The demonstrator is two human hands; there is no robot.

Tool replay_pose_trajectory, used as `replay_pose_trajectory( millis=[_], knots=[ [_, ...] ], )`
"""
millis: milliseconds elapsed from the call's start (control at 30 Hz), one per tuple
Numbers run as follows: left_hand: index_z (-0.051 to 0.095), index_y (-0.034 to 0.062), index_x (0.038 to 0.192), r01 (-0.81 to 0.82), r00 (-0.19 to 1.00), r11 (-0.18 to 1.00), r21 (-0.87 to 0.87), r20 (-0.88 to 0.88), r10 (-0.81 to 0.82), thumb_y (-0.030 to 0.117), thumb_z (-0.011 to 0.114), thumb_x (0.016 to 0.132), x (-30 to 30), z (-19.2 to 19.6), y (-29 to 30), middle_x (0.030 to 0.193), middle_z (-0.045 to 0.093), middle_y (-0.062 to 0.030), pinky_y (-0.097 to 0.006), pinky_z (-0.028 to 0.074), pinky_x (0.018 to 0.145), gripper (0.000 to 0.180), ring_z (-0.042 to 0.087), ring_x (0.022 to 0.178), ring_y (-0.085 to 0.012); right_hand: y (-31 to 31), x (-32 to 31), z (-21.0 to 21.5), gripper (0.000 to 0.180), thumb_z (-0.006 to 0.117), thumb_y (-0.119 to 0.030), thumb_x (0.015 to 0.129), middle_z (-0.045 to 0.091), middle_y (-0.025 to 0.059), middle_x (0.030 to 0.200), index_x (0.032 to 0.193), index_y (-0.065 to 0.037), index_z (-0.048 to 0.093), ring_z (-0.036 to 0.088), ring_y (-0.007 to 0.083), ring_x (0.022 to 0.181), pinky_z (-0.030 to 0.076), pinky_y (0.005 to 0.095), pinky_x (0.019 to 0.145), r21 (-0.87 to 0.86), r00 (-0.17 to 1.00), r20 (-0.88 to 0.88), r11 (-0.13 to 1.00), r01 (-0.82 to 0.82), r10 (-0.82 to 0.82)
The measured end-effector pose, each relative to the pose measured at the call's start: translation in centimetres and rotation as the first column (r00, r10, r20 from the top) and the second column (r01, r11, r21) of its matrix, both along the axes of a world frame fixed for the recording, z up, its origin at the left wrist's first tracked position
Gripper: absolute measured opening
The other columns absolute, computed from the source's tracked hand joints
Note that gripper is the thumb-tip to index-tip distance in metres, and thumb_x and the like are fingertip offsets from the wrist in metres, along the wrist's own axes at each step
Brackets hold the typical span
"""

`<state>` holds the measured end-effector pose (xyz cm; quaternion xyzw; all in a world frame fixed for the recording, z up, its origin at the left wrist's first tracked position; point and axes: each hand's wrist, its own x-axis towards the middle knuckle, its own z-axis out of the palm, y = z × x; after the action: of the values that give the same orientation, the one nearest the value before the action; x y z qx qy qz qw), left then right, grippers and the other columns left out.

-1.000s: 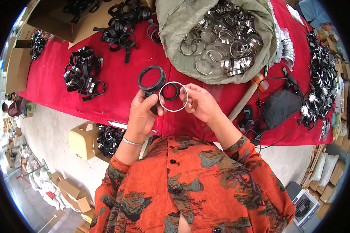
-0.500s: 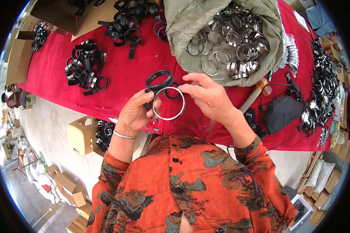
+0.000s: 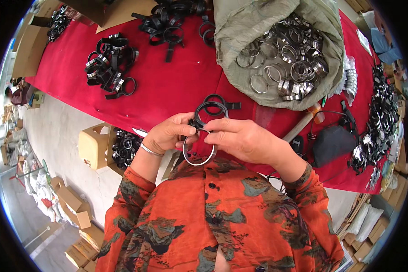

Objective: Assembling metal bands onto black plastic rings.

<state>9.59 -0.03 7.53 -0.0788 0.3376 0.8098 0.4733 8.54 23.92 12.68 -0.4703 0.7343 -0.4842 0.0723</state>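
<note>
Over the red bench (image 3: 177, 86) | left hand (image 3: 167, 133) pinches black ring (image 3: 209, 109) | right hand (image 3: 242, 138) pinches metal ring (image 3: 198, 156), touching it, not yet joined | sack (image 3: 240, 27) full, black pile (image 3: 111, 61) small

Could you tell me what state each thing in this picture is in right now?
Left hand: closed on the black ring.
Right hand: pinching the metal ring.
Black ring: held above the metal ring.
Metal ring: held, hanging below the fingers.
Sack: open, holding loose metal rings.
Cardboard box: open, holding black parts.
</note>
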Motion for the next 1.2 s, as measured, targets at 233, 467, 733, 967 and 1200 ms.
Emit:
replay_pose_trajectory(
  millis=[233,467,733,967,1200],
  knots=[
    [0.048,0.0011,0.114,-0.299,0.924,0.867,-0.399,-0.348,0.158,0.017,0.059,0.086,1.1,-0.1,-0.5,0.090,0.061,-0.0088,-0.019,0.044,0.047,0.034,0.052,0.053,-0.0089,0.4,0.0,0.4,0.014,0.062,-0.009,0.078,0.055,0.0087,0.084,0.091,-0.006,0.057,0.059,0.0262,0.073,0.051,0.0347,0.062,0.142,0.999,0.044,0.990,0.024,-0.030],
    [0.047,0.0015,0.114,-0.378,0.851,0.757,-0.533,-0.522,0.057,0.006,0.059,0.084,2.0,1.3,1.5,0.086,0.060,-0.0052,-0.020,0.043,0.048,0.032,0.052,0.054,-0.0071,-2.7,0.2,-3.2,0.023,0.061,-0.001,0.079,0.055,0.0127,0.083,0.101,-0.003,0.055,0.057,0.0308,0.070,0.047,0.0365,0.059,0.020,0.892,0.073,0.895,0.445,-0.445],
    [0.047,0.0013,0.100,-0.440,0.789,0.719,-0.538,-0.614,0.024,0.005,0.061,0.083,2.5,1.0,2.5,0.081,0.058,-0.0031,-0.021,0.042,0.051,0.022,0.051,0.060,-0.0051,-4.4,1.2,-3.8,0.015,0.062,0.001,0.078,0.055,0.0116,0.080,0.092,-0.002,0.059,0.058,0.0274,0.067,0.048,0.0338,0.057,-0.040,0.868,0.053,0.868,0.496,-0.494],
    [0.048,0.0011,0.095,-0.458,0.790,0.749,-0.479,-0.605,0.097,0.021,0.062,0.088,2.9,1.1,2.3,0.073,0.053,-0.0011,-0.022,0.041,0.052,0.025,0.048,0.061,-0.0051,-4.6,1.6,-3.4,0.014,0.064,0.001,0.076,0.053,0.0108,0.078,0.089,-0.003,0.062,0.057,0.0243,0.063,0.047,0.0322,0.055,-0.034,0.853,0.047,0.853,0.521,-0.520],
    [0.049,0.0028,0.094,-0.542,0.700,0.683,-0.489,-0.712,0.045,0.026,0.055,0.092,3.5,0.1,2.2,0.072,0.051,0.0010,-0.019,0.037,0.046,0.024,0.044,0.056,-0.0037,-5.2,2.3,-4.0,0.015,0.062,0.002,0.077,0.053,0.0113,0.078,0.092,0.000,0.060,0.057,0.0250,0.064,0.048,0.0325,0.055,-0.062,0.863,0.044,0.861,0.505,-0.503]
  ],
)
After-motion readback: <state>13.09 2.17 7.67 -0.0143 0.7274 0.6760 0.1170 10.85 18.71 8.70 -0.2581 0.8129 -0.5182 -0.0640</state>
